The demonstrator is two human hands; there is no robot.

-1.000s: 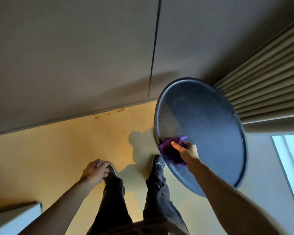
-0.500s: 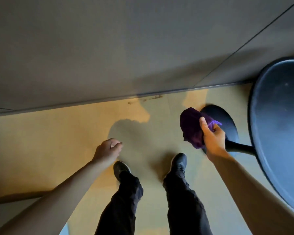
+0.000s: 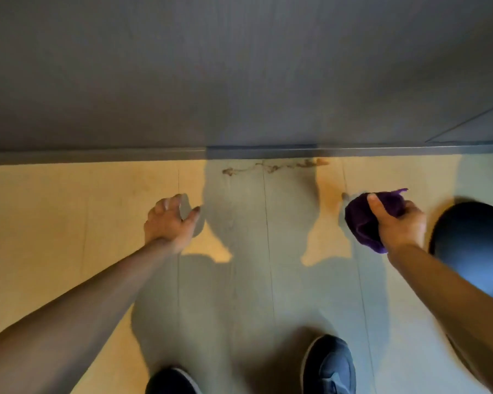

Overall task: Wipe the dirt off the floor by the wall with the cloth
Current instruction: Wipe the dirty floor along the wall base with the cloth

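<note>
A thin brown streak of dirt (image 3: 273,166) runs along the light wooden floor (image 3: 69,217) just below the grey wall's skirting (image 3: 97,156), inside my shadow. My right hand (image 3: 400,226) is shut on a bunched purple cloth (image 3: 362,220), held above the floor to the right of the dirt and a little nearer to me. My left hand (image 3: 170,220) hovers over the floor on the left, fingers curled apart, holding nothing.
The dark round base of a stool or table (image 3: 473,245) sits on the floor at the right edge, close to my right hand. My two dark shoes (image 3: 329,365) stand at the bottom. The grey wall (image 3: 239,66) fills the top half.
The view has dropped closer to the floor and wall. My right hand with the cloth has moved off the round black tabletop and down near the floor. My left hand has opened.
</note>
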